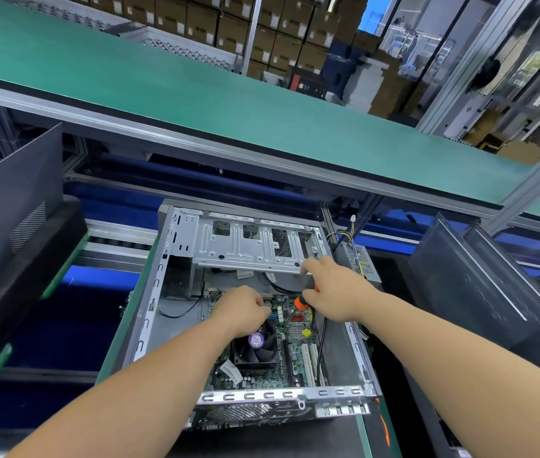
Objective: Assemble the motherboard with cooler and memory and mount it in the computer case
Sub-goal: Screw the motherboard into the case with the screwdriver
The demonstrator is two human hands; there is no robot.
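Note:
An open grey computer case [149,312] lies on its side in front of me. Inside it sits the green motherboard [290,355] with a black cooler fan [255,348] bearing a purple label. My left hand [243,312] is curled over the board just above the fan, and what its fingertips pinch is hidden. My right hand [331,292] grips an orange-and-black screwdriver [301,302] whose tip points down at the board's upper part. A silver drive cage [245,246] spans the far end of the case.
A power supply [361,259] with coloured wires sits at the case's far right. Black case panels lean at the left [14,209] and the right [480,285]. A green conveyor belt [195,94] runs across behind, with stacked cardboard boxes [262,31] beyond it.

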